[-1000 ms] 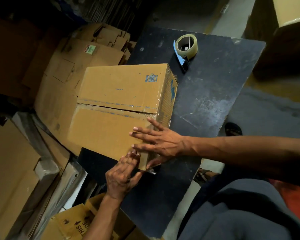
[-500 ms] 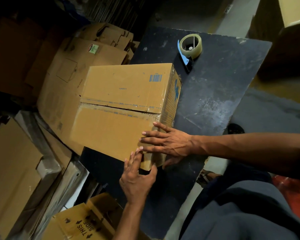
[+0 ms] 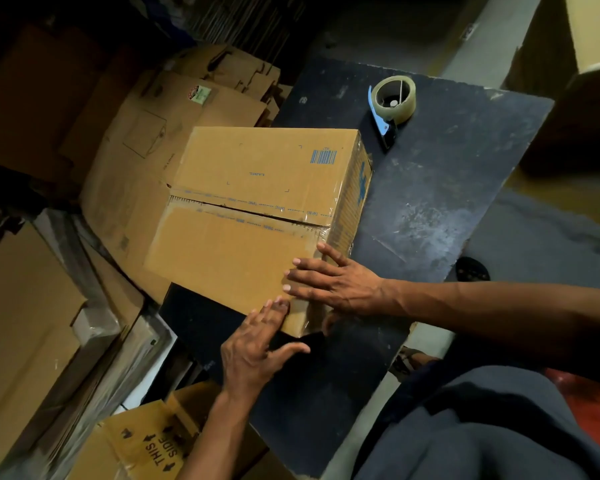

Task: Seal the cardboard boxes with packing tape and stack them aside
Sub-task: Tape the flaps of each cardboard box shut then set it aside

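Observation:
A closed brown cardboard box (image 3: 257,209) lies on the dark table (image 3: 430,220), overhanging its left edge; clear tape shines along its centre seam and near right corner. My right hand (image 3: 333,282) lies flat with straight fingers on the box's near top corner. My left hand (image 3: 257,344) touches the near side of that corner with its fingertips, thumb spread out to the right. A tape dispenser (image 3: 392,105) with a clear roll and blue blade guard sits at the far end of the table, apart from both hands.
Flattened cartons (image 3: 174,133) are piled on the floor to the left. A printed "THIS SIDE" box (image 3: 146,448) sits below the table's near left. Another carton (image 3: 593,32) stands at the far right. My dark-clad lap (image 3: 482,427) fills the lower right.
The box has shifted slightly right and nearer with the view. My left hand slid from the box's near edge up toward the corner, and my right hand stayed flat on the top.

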A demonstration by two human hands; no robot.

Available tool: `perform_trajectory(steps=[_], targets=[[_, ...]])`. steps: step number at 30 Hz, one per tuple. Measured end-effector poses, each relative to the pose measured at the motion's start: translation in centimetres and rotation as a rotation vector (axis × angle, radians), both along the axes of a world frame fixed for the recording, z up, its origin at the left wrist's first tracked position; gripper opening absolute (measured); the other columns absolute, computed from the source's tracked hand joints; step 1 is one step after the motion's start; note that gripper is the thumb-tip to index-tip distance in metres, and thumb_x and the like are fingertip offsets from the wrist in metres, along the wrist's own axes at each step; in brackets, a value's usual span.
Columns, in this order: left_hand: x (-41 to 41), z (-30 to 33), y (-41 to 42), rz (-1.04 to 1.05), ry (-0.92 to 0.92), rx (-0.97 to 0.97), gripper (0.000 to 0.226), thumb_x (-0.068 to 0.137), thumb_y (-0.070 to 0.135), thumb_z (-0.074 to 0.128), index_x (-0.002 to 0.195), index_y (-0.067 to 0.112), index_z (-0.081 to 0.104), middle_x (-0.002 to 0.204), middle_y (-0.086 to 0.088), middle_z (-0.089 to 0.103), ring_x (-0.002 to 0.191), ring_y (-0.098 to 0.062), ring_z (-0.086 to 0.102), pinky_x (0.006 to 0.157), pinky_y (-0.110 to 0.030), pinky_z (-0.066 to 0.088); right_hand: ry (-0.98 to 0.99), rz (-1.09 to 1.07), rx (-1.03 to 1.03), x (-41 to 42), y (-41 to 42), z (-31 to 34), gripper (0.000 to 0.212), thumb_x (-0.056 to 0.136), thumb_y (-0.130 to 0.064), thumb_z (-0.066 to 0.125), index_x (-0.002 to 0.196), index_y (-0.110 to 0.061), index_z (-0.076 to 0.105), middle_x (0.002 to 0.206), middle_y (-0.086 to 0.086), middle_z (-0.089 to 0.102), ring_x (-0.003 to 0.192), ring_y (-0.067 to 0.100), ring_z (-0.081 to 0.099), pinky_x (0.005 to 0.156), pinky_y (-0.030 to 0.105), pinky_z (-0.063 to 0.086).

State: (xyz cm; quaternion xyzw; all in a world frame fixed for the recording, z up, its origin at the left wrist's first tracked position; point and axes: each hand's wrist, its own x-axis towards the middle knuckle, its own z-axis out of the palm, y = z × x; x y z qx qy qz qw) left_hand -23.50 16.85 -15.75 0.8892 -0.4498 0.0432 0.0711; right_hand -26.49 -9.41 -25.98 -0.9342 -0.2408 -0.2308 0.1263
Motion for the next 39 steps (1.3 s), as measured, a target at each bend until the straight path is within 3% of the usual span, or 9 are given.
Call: perform_trajectory(steps=[2,8,12,14,17,22,30,35,39], targets=[[1.1,0.1,-0.2,-0.051,-0.056,-0.016,0.073,0.087,0.071,0.065,0.132,0.013,0.071,0.135,-0.003,0.068,0.121,-0.016,0.068,0.095,-0.041,0.060,0.026,-0.003,0.098,0.1,0.4,0.1,0.104,0.085,-0.087,0.046,0.162,-0.019,0.030,0.166,0.011,0.032,0.158,0.030,0.017,0.125,0.062,0.009],[0.7,-1.2,0.3,-0.100,-0.134,-0.002,0.054,0.099,0.047,0.064,0.138,0.010,0.065,0.143,-0.006,0.062,0.131,-0.018,0.061,0.106,-0.040,0.051,-0.001,-0.028,0.157,-0.1,0.9,0.1,0.064,0.101,-0.063,0.051,0.153,-0.025,0.050,0.161,0.008,0.043,0.154,0.030,0.029,0.126,0.060,0.008],[0.8,-1.3,0.7,-0.159,-0.143,-0.010,0.048,0.097,0.017,0.060,0.144,0.011,0.058,0.151,-0.004,0.055,0.138,-0.019,0.055,0.104,-0.045,0.052,-0.008,-0.005,0.214,-0.2,0.7,0.8,0.059,0.100,-0.059,0.057,0.148,-0.025,0.056,0.159,0.006,0.046,0.154,0.028,0.031,0.125,0.061,0.010],[1.1,-1.2,0.7,-0.178,-0.159,-0.022,0.046,0.099,0.025,0.062,0.143,0.012,0.059,0.150,-0.003,0.055,0.137,-0.018,0.056,0.102,-0.045,0.054,-0.005,-0.018,0.262,-0.3,0.8,1.1,0.066,0.095,-0.068,0.058,0.145,-0.025,0.059,0.156,0.007,0.050,0.152,0.028,0.035,0.124,0.062,0.012],[0.8,-1.5,0.3,-0.137,-0.187,-0.043,0.065,0.092,0.059,0.072,0.136,0.011,0.068,0.143,-0.005,0.063,0.131,-0.017,0.061,0.104,-0.041,0.054,-0.009,-0.050,0.303,-0.4,1.6,1.3,0.070,0.092,-0.073,0.058,0.141,-0.024,0.063,0.151,0.008,0.055,0.148,0.029,0.041,0.121,0.066,0.019],[-0.4,-2.2,0.0,-0.086,-0.225,-0.072,0.055,0.099,0.048,0.067,0.137,0.008,0.066,0.144,-0.010,0.061,0.133,-0.023,0.060,0.103,-0.048,0.054,-0.024,-0.038,0.237,-0.3,1.3,1.1,0.058,0.099,-0.059,0.059,0.146,-0.025,0.059,0.154,0.006,0.052,0.149,0.030,0.040,0.122,0.066,0.018],[-2.8,-4.4,-1.7,0.089,-0.214,-0.225,0.045,0.101,0.032,0.057,0.133,0.002,0.067,0.144,-0.014,0.060,0.136,-0.030,0.057,0.109,-0.059,0.047,-0.057,-0.005,0.202,-0.3,1.0,1.3,0.057,0.102,-0.059,0.052,0.146,-0.024,0.059,0.155,0.005,0.052,0.148,0.030,0.041,0.121,0.065,0.022],[-3.2,-4.9,-1.3,0.075,-0.247,-0.288,0.042,0.104,0.031,0.055,0.131,0.003,0.069,0.142,-0.012,0.063,0.134,-0.029,0.059,0.107,-0.058,0.049,-0.002,0.000,0.087,-1.1,1.1,2.3,0.054,0.106,-0.057,0.042,0.151,-0.028,0.053,0.158,-0.002,0.048,0.149,0.030,0.040,0.121,0.063,0.023],[-3.3,-4.4,-2.3,0.177,-0.125,-0.400,0.042,0.109,0.036,0.048,0.129,0.009,0.073,0.139,-0.004,0.066,0.134,-0.019,0.060,0.110,-0.052,0.048,0.112,0.015,0.035,-1.5,0.1,4.0,0.052,0.107,-0.056,0.043,0.153,-0.033,0.049,0.162,-0.006,0.042,0.152,0.026,0.035,0.118,0.062,0.030]])
